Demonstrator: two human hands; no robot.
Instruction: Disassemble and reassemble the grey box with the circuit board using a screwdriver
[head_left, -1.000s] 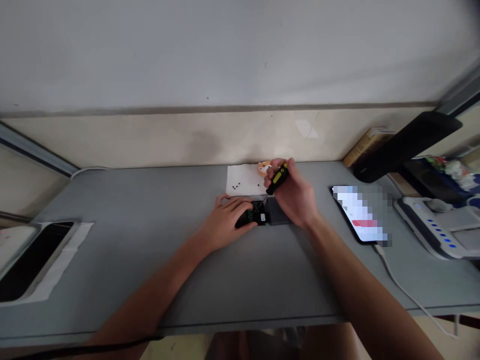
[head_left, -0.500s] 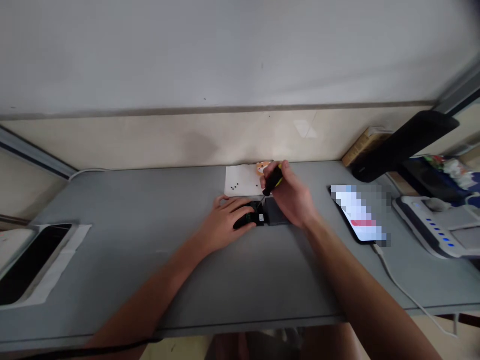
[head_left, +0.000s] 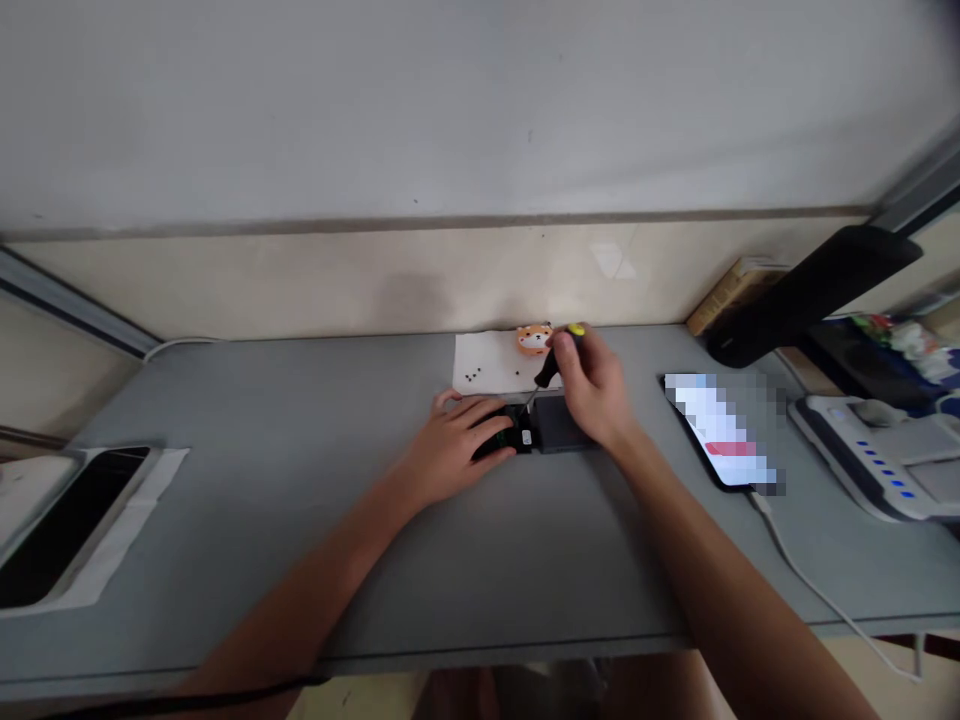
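Observation:
My left hand (head_left: 459, 447) holds down a small black device with a bit of green circuit board showing (head_left: 492, 427), its thumb along the near side and fingers across the top. A small white label sits at the device's right end. My right hand (head_left: 600, 390) is closed round the black and yellow handle of a screwdriver (head_left: 550, 368). The thin shaft slants down to the left, its tip at the device; whether it sits in a screw is too small to tell. A dark flat box-like piece (head_left: 562, 425) lies beside the device, partly under my right hand.
Behind the hands, white paper (head_left: 487, 362) bears several tiny dark screws and an orange animal-faced case (head_left: 534, 340). To the right are a lit phone (head_left: 716, 430) on a cable, a power strip (head_left: 877, 460) and a black cylinder (head_left: 810, 295). Another phone (head_left: 75, 510) lies left.
My right hand has shifted slightly right and turned, tilting the screwdriver handle more to the right and showing more of the orange case. My left hand stays on the device.

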